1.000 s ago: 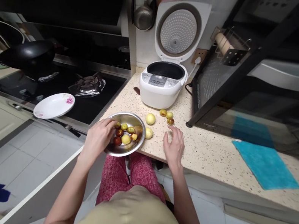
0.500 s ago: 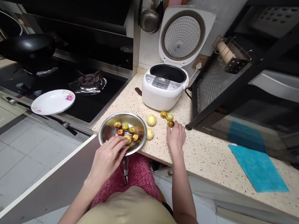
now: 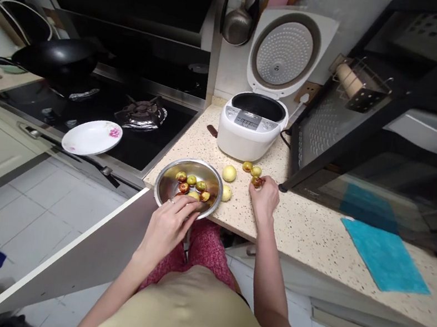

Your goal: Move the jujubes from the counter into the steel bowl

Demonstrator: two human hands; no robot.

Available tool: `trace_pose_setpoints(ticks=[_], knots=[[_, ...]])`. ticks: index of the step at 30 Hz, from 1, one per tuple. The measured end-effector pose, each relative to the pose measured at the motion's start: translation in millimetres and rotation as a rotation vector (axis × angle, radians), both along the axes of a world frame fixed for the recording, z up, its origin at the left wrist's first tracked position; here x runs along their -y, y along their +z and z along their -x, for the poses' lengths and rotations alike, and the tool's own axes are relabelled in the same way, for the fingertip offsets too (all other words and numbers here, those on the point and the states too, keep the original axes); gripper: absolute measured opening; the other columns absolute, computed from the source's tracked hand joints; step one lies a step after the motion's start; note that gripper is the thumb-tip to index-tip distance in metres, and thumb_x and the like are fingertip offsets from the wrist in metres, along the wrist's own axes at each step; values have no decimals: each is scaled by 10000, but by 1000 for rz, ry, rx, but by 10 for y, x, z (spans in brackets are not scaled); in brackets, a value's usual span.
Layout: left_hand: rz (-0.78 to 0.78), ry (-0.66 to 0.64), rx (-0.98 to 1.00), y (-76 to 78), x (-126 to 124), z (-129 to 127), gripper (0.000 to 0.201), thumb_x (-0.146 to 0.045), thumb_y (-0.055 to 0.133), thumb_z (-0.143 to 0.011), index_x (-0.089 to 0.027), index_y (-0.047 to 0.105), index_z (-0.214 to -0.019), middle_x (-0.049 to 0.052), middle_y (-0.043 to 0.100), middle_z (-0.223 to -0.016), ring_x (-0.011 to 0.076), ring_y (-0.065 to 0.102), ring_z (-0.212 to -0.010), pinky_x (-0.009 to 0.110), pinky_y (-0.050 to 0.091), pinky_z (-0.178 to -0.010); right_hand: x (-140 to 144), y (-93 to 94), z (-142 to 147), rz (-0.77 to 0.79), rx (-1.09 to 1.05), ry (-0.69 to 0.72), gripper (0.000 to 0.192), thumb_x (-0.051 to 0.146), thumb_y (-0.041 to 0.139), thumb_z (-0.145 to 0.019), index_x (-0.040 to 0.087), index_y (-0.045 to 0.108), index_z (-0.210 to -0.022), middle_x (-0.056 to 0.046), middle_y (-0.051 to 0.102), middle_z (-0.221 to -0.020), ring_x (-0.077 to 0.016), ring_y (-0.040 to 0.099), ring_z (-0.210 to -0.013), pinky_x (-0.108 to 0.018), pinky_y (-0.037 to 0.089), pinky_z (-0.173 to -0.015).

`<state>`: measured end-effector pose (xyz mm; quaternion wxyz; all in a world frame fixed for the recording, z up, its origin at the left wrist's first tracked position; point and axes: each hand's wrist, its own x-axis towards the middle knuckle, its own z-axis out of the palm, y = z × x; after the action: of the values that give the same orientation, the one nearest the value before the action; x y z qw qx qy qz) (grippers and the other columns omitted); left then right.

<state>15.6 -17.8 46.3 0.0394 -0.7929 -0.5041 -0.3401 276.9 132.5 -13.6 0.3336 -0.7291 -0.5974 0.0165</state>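
A steel bowl (image 3: pixel 169 177) with several small green and reddish fruits (image 3: pixel 191 180) stands at the counter's front edge. My left hand (image 3: pixel 169 222) rests on its near rim, fingertips inside among the fruits. My right hand (image 3: pixel 266 195) lies on the counter to the right, its fingertips closed on a reddish fruit (image 3: pixel 256 181). Two more small fruits (image 3: pixel 252 169) lie just beyond it. Two larger yellow-green fruits (image 3: pixel 229 173) lie beside the bowl's right side.
A white rice cooker (image 3: pixel 250 132) with its lid up stands behind the fruits. A black rack (image 3: pixel 334 133) is to the right, a teal cloth (image 3: pixel 385 255) further right. Left are a gas hob (image 3: pixel 133 120), a white flowered plate (image 3: pixel 91 137) and a black wok (image 3: pixel 57 57).
My left hand moved from the bowl's left side to its near rim. My right hand slid forward across the counter and took hold of the reddish fruit.
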Motion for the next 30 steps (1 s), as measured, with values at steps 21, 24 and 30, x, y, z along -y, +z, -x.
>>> trace_pose_setpoints(ticks=[21,24,30], knots=[[16,217,76,62,-19,347,175,-265,561,-1047,-217,685,-1160,75,763,-1162,253,731,-1065,374,589,-882,178,474,818,-9,244,809,290,127,709,-844,199,730,-1125,-130,640,-1221,-328,553,-1183,-505,504,-1012],[28,208,86,59,-12,345,176,-262,559,-1050,-215,679,-1169,74,760,-1169,249,724,-1076,378,587,-900,187,492,835,-26,279,815,279,137,758,-840,197,754,-1111,-137,629,-1251,-331,548,-1217,-527,512,-1014],[59,177,113,54,-11,298,188,-260,562,-1049,-220,674,-1194,71,756,-1186,245,722,-1087,386,595,-917,246,458,844,-6,263,805,259,133,835,-807,166,801,-1062,-161,634,-1384,-362,543,-1330,-562,501,-1082]])
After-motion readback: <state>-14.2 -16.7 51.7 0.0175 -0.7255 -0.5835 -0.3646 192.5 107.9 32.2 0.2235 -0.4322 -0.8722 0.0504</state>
